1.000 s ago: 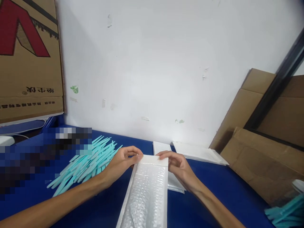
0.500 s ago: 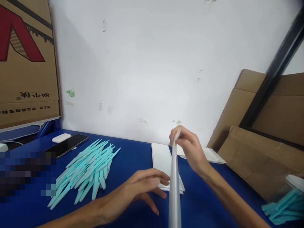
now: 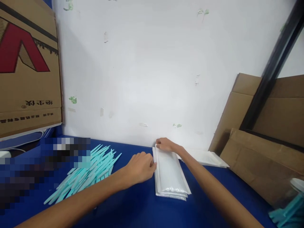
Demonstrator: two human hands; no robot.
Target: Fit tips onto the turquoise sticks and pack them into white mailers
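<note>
A stack of flat white plastic packets (image 3: 172,174) lies on the blue table, with a shiny puffed near end. My right hand (image 3: 165,144) is at the far end of the stack, its fingers pinched on the top packet's far edge. Beside the stack's left edge is my left hand (image 3: 141,167), fingers curled in and knuckles up. Its fingertips are turned away, so I cannot tell whether they grip anything. To the left spreads a loose pile of light turquoise, blade-shaped plastic pieces (image 3: 95,167), partly behind my left forearm.
More flat white packets (image 3: 209,158) lie by the wall, right of my right wrist. Brown cardboard (image 3: 249,161) leans at the right. A clear container (image 3: 294,196) with turquoise pieces stands at the lower right. A large printed carton (image 3: 30,85) rises at the left.
The packet my right hand held upright on edge now lies flat on the stack. My right hand moved left and down with it. My left hand's spread fingers have curled in.
</note>
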